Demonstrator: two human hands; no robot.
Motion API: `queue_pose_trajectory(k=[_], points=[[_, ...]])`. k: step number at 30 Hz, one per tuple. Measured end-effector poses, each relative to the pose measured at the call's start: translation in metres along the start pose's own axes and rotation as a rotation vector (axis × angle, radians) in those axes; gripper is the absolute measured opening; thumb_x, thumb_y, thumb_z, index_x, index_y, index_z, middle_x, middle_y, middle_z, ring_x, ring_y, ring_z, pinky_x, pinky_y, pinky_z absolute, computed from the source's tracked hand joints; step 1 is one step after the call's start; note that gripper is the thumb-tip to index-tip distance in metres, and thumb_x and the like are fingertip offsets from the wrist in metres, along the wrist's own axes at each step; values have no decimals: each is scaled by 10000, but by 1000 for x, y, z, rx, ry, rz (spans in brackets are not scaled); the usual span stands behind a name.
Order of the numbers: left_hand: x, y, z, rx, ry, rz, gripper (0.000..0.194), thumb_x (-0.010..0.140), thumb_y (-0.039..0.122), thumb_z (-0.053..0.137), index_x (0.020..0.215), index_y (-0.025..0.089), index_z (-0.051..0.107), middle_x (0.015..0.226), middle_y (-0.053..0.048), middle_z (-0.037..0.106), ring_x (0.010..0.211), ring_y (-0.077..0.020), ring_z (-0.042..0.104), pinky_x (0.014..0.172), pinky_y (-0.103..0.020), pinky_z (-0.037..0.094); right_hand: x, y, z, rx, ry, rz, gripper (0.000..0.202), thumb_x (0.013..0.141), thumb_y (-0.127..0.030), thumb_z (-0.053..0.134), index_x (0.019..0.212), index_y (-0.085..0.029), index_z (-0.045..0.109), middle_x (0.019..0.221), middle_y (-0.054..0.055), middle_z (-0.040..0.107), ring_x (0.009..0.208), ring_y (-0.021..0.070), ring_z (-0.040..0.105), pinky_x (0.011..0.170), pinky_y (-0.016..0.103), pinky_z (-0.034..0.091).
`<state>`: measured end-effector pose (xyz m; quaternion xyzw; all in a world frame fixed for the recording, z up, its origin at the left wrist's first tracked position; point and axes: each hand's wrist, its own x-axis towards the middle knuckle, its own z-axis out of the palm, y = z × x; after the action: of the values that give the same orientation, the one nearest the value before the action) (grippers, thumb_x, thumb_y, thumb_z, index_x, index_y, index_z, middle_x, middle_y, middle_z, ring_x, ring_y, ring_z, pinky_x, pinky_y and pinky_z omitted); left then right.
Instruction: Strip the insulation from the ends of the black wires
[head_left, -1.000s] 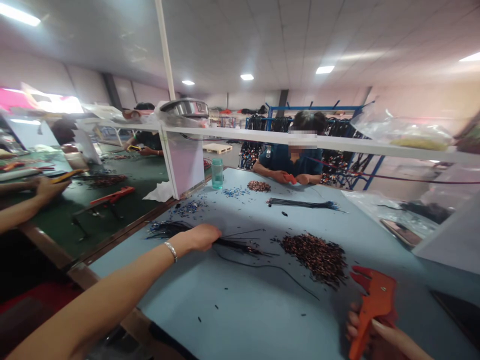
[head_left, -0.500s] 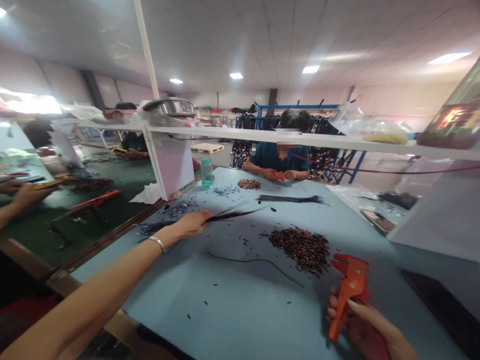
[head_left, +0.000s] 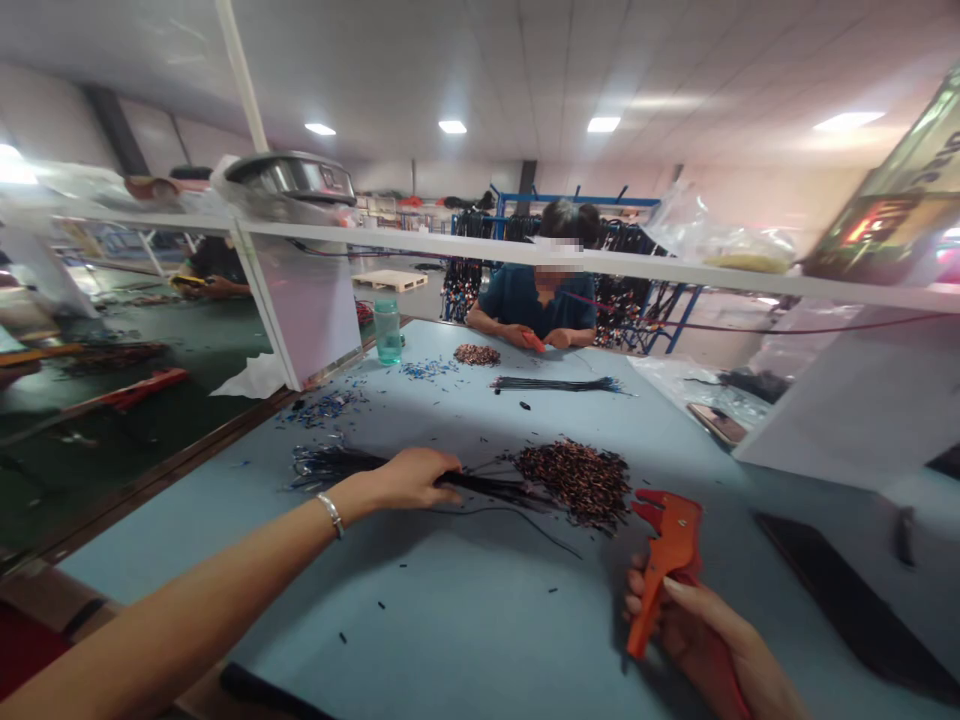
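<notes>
My left hand [head_left: 420, 478] is closed around a bundle of black wires [head_left: 499, 487] over the middle of the blue-grey table [head_left: 450, 620]. Blue-tipped ends of the bundle fan out to the left, and its other ends reach a pile of small brown and black pieces [head_left: 577, 482]. One loose black wire [head_left: 525, 518] curves on the table just in front. At the right, my right hand [head_left: 686, 620] grips an orange-red wire stripper [head_left: 671, 545] by its handles, jaws pointing up and left toward the pile.
Across the table a person [head_left: 540, 300] holds an orange tool. A second wire bundle [head_left: 559, 384], blue scraps [head_left: 322, 410] and a green bottle [head_left: 388, 332] lie or stand farther back. A dark flat object [head_left: 847, 600] and a phone [head_left: 716, 423] are at right.
My left hand has moved right and nearer with the wire bundle, which now reaches the brown pile. The view has shifted slightly. My right hand still holds the wire stripper.
</notes>
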<state>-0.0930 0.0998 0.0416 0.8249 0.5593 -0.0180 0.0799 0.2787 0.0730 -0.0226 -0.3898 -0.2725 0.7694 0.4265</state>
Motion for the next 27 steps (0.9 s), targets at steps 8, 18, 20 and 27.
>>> queue_pose_trajectory(k=[8, 18, 20, 27], points=[[4, 10, 9, 27, -99, 27, 172, 833, 310, 655, 954, 205, 714, 928, -62, 757, 844, -241, 701, 680, -270, 475, -2, -2, 5, 15, 20, -6, 362, 557, -286, 910, 866, -150, 777, 772, 80, 773, 693, 238, 714, 630, 323, 600], [-9, 1, 7, 148, 20, -12, 172, 847, 171, 560, 1000, 174, 639, 960, -104, 721, 836, -277, 709, 731, -341, 530, -1, 1, 1, 23, -16, -20, 329, 618, -284, 876, 903, -154, 776, 804, 83, 778, 725, 233, 716, 694, 320, 600], [-15, -7, -1, 168, 84, -48, 209, 867, 138, 512, 1052, 154, 606, 1020, -125, 694, 858, -279, 703, 764, -368, 536, 0, 2, 0, 22, -23, -37, 320, 635, -295, 863, 907, -153, 774, 801, 85, 777, 720, 234, 716, 683, 317, 596], [-29, -36, -27, 151, 265, -167, 283, 891, 75, 475, 1164, 112, 539, 1228, -172, 571, 1085, -279, 614, 909, -419, 519, 6, 6, -7, 11, -31, -21, 343, 636, -338, 851, 926, -177, 763, 812, 79, 773, 737, 246, 704, 698, 356, 590]])
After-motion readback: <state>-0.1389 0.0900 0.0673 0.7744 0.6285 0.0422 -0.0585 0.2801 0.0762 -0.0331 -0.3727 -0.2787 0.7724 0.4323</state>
